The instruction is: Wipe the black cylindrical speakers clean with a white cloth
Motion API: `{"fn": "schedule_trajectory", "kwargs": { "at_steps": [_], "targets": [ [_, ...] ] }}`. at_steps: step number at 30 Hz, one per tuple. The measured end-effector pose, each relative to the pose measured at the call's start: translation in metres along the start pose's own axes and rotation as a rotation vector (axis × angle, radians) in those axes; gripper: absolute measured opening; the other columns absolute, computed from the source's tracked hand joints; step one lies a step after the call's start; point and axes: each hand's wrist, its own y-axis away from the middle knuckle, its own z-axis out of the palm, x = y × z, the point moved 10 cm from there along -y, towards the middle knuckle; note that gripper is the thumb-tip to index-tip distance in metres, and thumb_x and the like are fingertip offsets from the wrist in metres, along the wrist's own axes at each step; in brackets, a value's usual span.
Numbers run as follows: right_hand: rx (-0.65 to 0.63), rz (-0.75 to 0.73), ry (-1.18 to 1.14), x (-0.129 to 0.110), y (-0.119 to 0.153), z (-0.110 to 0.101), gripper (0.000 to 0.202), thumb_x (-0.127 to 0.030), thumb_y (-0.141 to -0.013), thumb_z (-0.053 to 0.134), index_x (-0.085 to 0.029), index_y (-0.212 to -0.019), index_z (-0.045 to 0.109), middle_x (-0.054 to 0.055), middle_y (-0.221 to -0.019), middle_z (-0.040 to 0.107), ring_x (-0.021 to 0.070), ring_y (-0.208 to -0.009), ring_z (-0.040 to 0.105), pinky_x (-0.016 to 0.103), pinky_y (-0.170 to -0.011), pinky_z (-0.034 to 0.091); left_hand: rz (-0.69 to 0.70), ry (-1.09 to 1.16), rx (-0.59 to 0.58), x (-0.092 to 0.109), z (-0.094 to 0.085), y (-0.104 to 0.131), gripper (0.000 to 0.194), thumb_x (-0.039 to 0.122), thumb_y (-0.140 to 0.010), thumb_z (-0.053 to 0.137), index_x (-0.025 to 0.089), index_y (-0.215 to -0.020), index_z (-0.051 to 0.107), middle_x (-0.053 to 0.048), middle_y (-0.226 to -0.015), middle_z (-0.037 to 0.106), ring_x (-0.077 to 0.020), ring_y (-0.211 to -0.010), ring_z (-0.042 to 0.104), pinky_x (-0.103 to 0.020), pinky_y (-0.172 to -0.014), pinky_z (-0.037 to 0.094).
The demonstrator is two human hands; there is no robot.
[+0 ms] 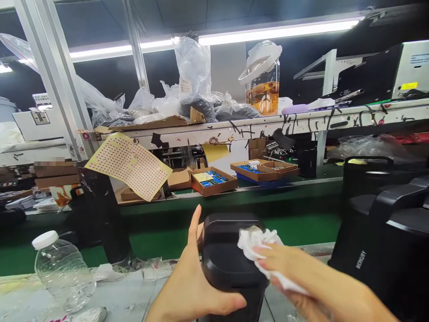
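A black box-shaped device (231, 255) with rounded corners stands at the bottom centre. My left hand (197, 279) grips its left side, the thumb across the near face and a finger pointing up beside the top. My right hand (295, 270) holds a crumpled white cloth or tissue (256, 243) pressed against the device's top right corner. The lower part of the device runs out of the frame.
A clear plastic bottle (63, 270) stands at the lower left. Black MERCURY units (385, 241) stand at the right. Behind are a green surface (301, 230), cardboard trays (214, 181) with blue parts, and a shelf (234, 129) bearing bags and a jug.
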Motion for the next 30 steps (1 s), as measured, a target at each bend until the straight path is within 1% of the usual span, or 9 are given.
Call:
{"fn": "schedule_trajectory", "kwargs": {
  "at_steps": [3, 6, 8, 10, 13, 15, 17, 26, 30],
  "targets": [
    [0.084, 0.337, 0.083, 0.041, 0.004, -0.042, 0.028, -0.042, -0.096, 0.047, -0.032, -0.112, 0.068, -0.001, -0.108, 0.070, 0.0224, -0.090, 0.069, 0.025, -0.067, 0.059, -0.011, -0.025, -0.009, -0.001, 0.006, 0.003, 0.143, 0.032, -0.056, 0.086, 0.042, -0.142, -0.027, -0.009, -0.147, 0.038, -0.0368, -0.134, 0.040, -0.063, -0.114, 0.013],
    [0.352, 0.602, 0.189, 0.060, 0.007, -0.087, 0.037, -0.057, -0.092, 0.049, -0.033, -0.113, 0.067, 0.000, -0.103, 0.071, 0.0246, -0.088, 0.068, 0.027, -0.062, 0.056, -0.038, -0.034, 0.016, -0.002, 0.003, 0.006, 0.142, 0.037, -0.057, 0.086, 0.041, -0.143, -0.026, -0.010, -0.146, 0.037, -0.0364, -0.135, 0.038, -0.063, -0.115, 0.013],
    [0.482, 0.692, 0.096, 0.064, 0.005, -0.091, 0.046, -0.063, -0.090, 0.048, -0.029, -0.114, 0.068, 0.003, -0.096, 0.071, 0.0247, -0.084, 0.068, 0.029, -0.064, 0.055, -0.052, -0.033, 0.041, -0.001, -0.001, 0.007, 0.141, 0.040, -0.057, 0.086, 0.039, -0.143, -0.025, -0.011, -0.147, 0.035, -0.0362, -0.136, 0.037, -0.062, -0.115, 0.015],
    [0.441, 0.687, -0.123, 0.066, -0.008, -0.065, 0.049, -0.064, -0.089, 0.048, -0.025, -0.110, 0.070, 0.005, -0.094, 0.071, 0.0251, -0.089, 0.067, 0.029, -0.073, 0.055, -0.058, -0.015, 0.057, 0.001, -0.004, 0.007, 0.139, 0.040, -0.057, 0.086, 0.038, -0.144, -0.022, -0.011, -0.149, 0.034, -0.0352, -0.136, 0.036, -0.060, -0.115, 0.015],
    [0.132, 0.641, -0.518, 0.062, -0.029, 0.006, 0.050, -0.062, -0.091, 0.047, -0.022, -0.111, 0.069, 0.005, -0.101, 0.069, 0.0249, -0.099, 0.063, 0.028, -0.080, 0.053, -0.069, 0.028, 0.020, 0.001, -0.003, 0.006, 0.135, 0.033, -0.059, 0.085, 0.039, -0.145, -0.018, -0.009, -0.150, 0.034, -0.0324, -0.136, 0.037, -0.056, -0.116, 0.020],
    [-0.026, 0.657, -0.731, 0.058, -0.032, 0.045, 0.052, -0.062, -0.092, 0.045, -0.022, -0.120, 0.063, 0.004, -0.099, 0.068, 0.0221, -0.093, 0.063, 0.026, -0.073, 0.053, -0.074, 0.069, -0.029, -0.001, 0.001, 0.006, 0.130, 0.028, -0.060, 0.083, 0.039, -0.146, -0.014, -0.008, -0.150, 0.035, -0.0312, -0.135, 0.040, -0.053, -0.114, 0.026],
    [-0.066, 0.683, -0.856, 0.059, -0.031, 0.064, 0.055, -0.064, -0.091, 0.047, -0.022, -0.125, 0.058, 0.003, -0.092, 0.067, 0.0189, -0.081, 0.062, 0.023, -0.063, 0.051, -0.066, 0.109, -0.066, -0.001, 0.005, 0.005, 0.127, 0.026, -0.061, 0.082, 0.038, -0.146, -0.012, -0.009, -0.150, 0.034, -0.0310, -0.135, 0.041, -0.052, -0.113, 0.030],
    [-0.023, 0.661, -1.016, 0.060, -0.027, 0.076, 0.048, -0.060, -0.090, 0.053, -0.022, -0.120, 0.056, 0.002, -0.091, 0.063, 0.0146, -0.081, 0.055, 0.019, -0.066, 0.046, -0.054, 0.171, -0.006, 0.004, 0.002, 0.010, 0.131, 0.044, -0.054, 0.088, 0.032, -0.149, -0.002, -0.013, -0.153, 0.030, -0.0354, -0.135, 0.040, -0.053, -0.115, 0.026],
    [-0.022, 0.647, -0.947, 0.058, -0.027, 0.072, 0.054, -0.063, -0.084, 0.059, -0.021, -0.119, 0.059, 0.004, -0.090, 0.064, 0.0184, -0.080, 0.059, 0.023, -0.065, 0.049, -0.041, 0.210, 0.039, -0.026, -0.009, 0.000, 0.134, 0.055, -0.046, 0.089, 0.028, -0.151, 0.011, -0.016, -0.146, 0.042, -0.0403, -0.129, 0.046, -0.057, -0.110, 0.033]
  ]
}}
